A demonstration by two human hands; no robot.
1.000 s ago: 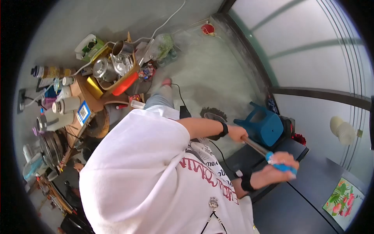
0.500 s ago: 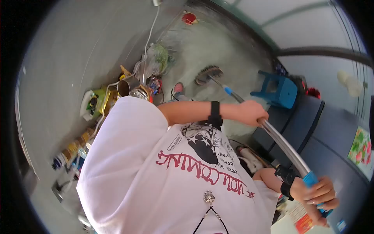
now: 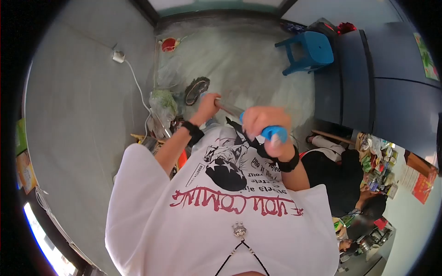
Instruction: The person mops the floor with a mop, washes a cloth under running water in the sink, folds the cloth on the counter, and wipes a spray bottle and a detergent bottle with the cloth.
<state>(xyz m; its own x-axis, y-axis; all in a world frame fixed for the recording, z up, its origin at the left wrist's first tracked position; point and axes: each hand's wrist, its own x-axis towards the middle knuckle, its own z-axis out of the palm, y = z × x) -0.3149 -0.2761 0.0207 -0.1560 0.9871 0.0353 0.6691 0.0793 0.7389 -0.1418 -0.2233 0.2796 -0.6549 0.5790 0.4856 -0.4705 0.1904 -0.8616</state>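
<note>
A mop has a flat oval head [image 3: 197, 90] with a dark fringe, which rests on the floor ahead of me to the left. Its metal pole [image 3: 230, 108] slants back toward my chest and ends in a blue grip [image 3: 275, 133]. My left hand [image 3: 208, 107] is closed around the lower pole, near the head. Higher up, in front of my shirt, my right hand [image 3: 267, 126] wraps the blue grip, slightly blurred. Part of the pole near the mop head is hidden by my left hand.
A blue plastic stool [image 3: 309, 51] stands at the far right beside dark cabinets [image 3: 350, 87]. Along the left wall are a plastic bag of greens [image 3: 163, 103], a white cable [image 3: 138, 83] and a red object [image 3: 169, 44]. A person in black [image 3: 331, 179] is low at my right.
Both hands have swung left and closer in front of me with the mop. The mop head has shifted toward the left wall, and my view has turned to the right.
</note>
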